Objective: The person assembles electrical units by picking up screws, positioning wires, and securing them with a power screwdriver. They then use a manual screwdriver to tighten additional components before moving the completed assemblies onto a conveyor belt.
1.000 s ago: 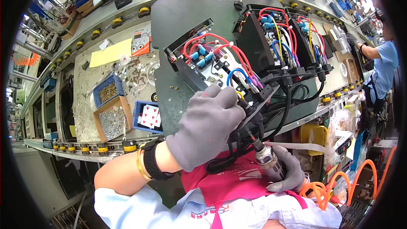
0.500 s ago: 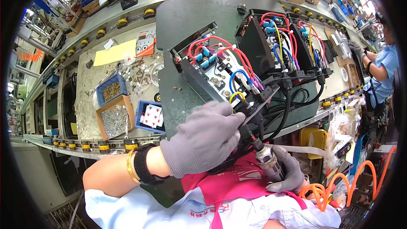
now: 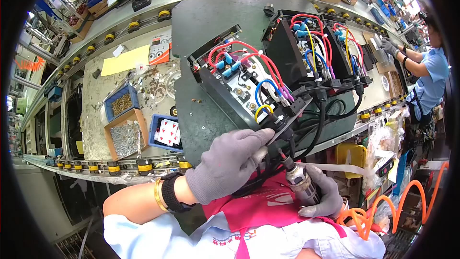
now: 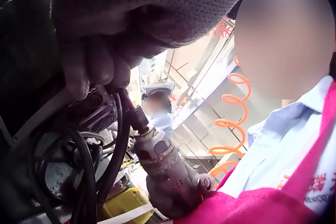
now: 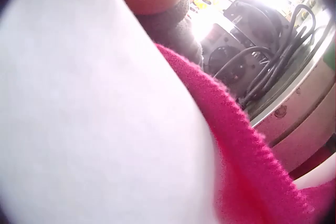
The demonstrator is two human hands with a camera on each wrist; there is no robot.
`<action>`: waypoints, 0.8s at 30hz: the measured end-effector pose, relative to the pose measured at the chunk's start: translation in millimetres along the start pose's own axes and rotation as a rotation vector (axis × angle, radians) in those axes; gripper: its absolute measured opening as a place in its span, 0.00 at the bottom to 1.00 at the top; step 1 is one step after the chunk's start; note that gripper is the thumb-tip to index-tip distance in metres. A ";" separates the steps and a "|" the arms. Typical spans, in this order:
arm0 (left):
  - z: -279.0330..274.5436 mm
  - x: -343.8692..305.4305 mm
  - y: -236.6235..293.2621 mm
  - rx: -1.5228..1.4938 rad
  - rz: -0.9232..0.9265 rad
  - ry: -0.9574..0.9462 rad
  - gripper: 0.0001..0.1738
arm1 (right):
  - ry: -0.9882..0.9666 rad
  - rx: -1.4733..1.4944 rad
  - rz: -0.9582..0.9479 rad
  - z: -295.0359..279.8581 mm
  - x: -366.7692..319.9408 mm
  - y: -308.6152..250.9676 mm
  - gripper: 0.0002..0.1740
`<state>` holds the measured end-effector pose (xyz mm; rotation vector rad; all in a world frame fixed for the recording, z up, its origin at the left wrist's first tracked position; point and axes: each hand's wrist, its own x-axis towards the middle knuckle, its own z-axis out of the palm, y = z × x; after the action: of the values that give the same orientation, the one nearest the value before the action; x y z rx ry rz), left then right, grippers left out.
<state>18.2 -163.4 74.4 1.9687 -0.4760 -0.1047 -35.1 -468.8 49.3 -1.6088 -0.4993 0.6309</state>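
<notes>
A black housing with an open top (image 3: 223, 93) lies angled on the green mat, with red, blue, white and yellow wires inside. At its near end plate (image 3: 293, 121), the gloved left hand (image 3: 227, 160) pinches the lower edge. The gloved right hand (image 3: 328, 193) grips a metal power screwdriver (image 3: 302, 184), whose tip points up towards the end plate, just below it. In the left wrist view the left hand's fingers (image 4: 100, 69) are curled above the screwdriver (image 4: 163, 161) and black cables. A sleeve and pink apron cover much of the right wrist view.
Two similar wired housings (image 3: 287, 50) stand to the right, their black cables (image 3: 321, 124) looping at the mat's edge. On the left are a blue bin of brass parts (image 3: 120, 103), a cardboard box (image 3: 127, 136) and a bin of cards (image 3: 167, 132). Another person (image 3: 426, 74) works at far right.
The left hand has moved down from over the wires near the end plate to its lower edge, uncovering the yellow wire. The right hand keeps its grip on the screwdriver.
</notes>
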 end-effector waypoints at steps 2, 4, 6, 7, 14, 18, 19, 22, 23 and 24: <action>-0.3 0.0 -0.7 0.010 0.001 -0.009 0.21 | -0.020 0.009 0.015 -0.8 -0.5 -0.3 0.60; -2.3 -0.3 4.2 0.112 -0.008 -0.022 0.23 | -0.012 -0.016 0.022 -0.6 -0.4 -1.8 0.60; -5.3 -2.3 19.4 0.306 -0.026 -0.045 0.25 | -0.019 -0.042 0.042 -1.2 -2.0 -1.3 0.60; -3.9 -4.3 22.4 0.328 0.026 0.028 0.25 | -0.019 -0.054 0.049 -1.7 -2.3 -0.8 0.60; 21.1 -13.1 23.1 0.261 0.044 0.237 0.26 | 0.030 -0.192 -0.011 1.5 6.1 -13.4 0.58; 30.5 -9.6 33.5 0.352 -0.027 0.250 0.25 | 0.014 -0.183 0.038 -0.1 7.1 -14.7 0.59; 33.7 -8.7 35.3 0.418 -0.035 0.270 0.24 | 0.014 -0.146 0.047 0.2 5.9 -12.6 0.59; 32.2 -5.4 36.4 0.510 -0.050 0.236 0.23 | 0.004 -0.103 0.058 -1.4 3.4 -5.6 0.58; 34.2 -4.7 37.0 0.536 -0.048 0.252 0.22 | 0.003 -0.101 0.058 -2.4 2.7 -3.6 0.58; 37.1 -4.0 37.5 0.562 -0.045 0.268 0.22 | 0.000 -0.101 0.040 -3.1 1.6 -1.7 0.58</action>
<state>-6.5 -207.2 90.9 2.4962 -0.3020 0.2922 -31.8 -469.9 51.1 -1.7175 -0.5070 0.6442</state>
